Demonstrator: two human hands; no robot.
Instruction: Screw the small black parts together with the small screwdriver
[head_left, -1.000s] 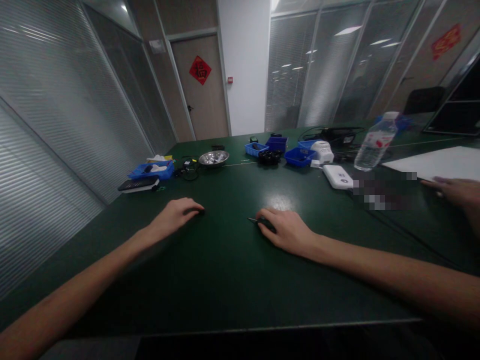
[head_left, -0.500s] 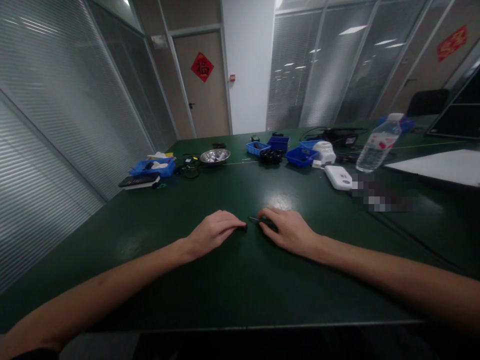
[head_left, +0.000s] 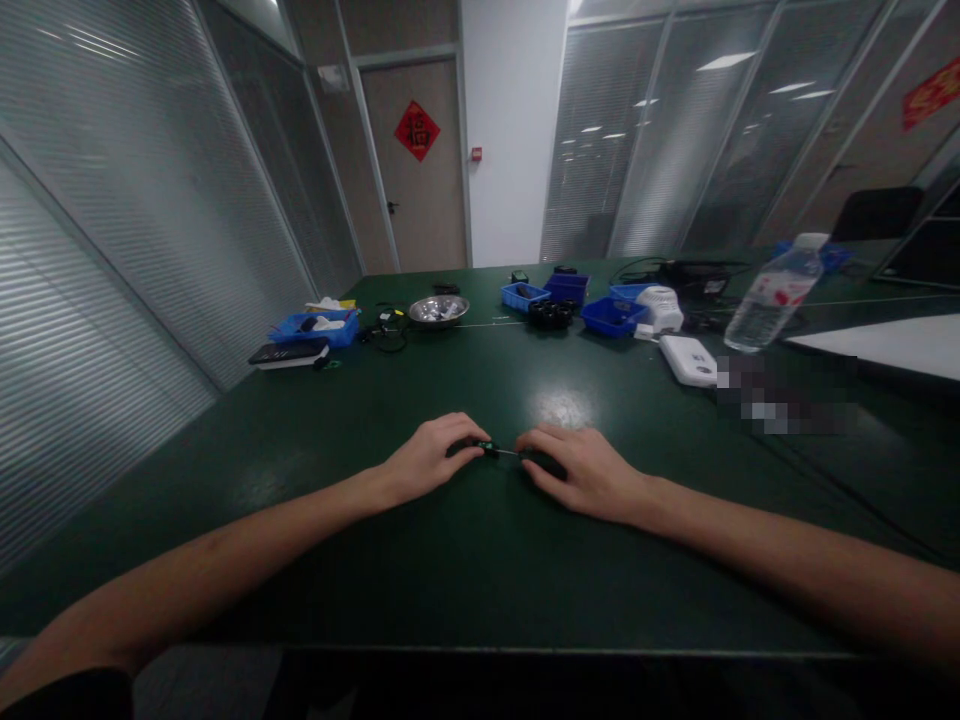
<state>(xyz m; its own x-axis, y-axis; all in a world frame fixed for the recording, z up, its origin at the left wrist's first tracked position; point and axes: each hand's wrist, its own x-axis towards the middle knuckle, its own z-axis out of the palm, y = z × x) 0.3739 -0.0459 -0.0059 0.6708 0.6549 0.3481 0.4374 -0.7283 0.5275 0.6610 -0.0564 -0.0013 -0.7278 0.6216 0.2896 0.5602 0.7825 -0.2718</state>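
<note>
Low over the dark green table (head_left: 360, 590), my left hand (head_left: 433, 456) pinches a small dark part with green on it (head_left: 487, 447) between thumb and fingers. My right hand (head_left: 585, 472) is closed around the black handle of a screwdriver (head_left: 541, 461). Its thin metal shaft points left, and the tip meets or nearly meets the small part. The part's exact kind is too small to make out, and my left fingers cover some of it.
Farther back stand a metal bowl (head_left: 439, 311), a blue tray (head_left: 313, 328) with things in it, a dark blue bin (head_left: 611, 318) and several black round items (head_left: 551, 314). To the right are a white power bank-like box (head_left: 688, 360) and a water bottle (head_left: 776, 293).
My left hand has turned so the small part shows more at its fingertips. The screwdriver's tip has come up against or very near the part; before, a gap lay between them.
</note>
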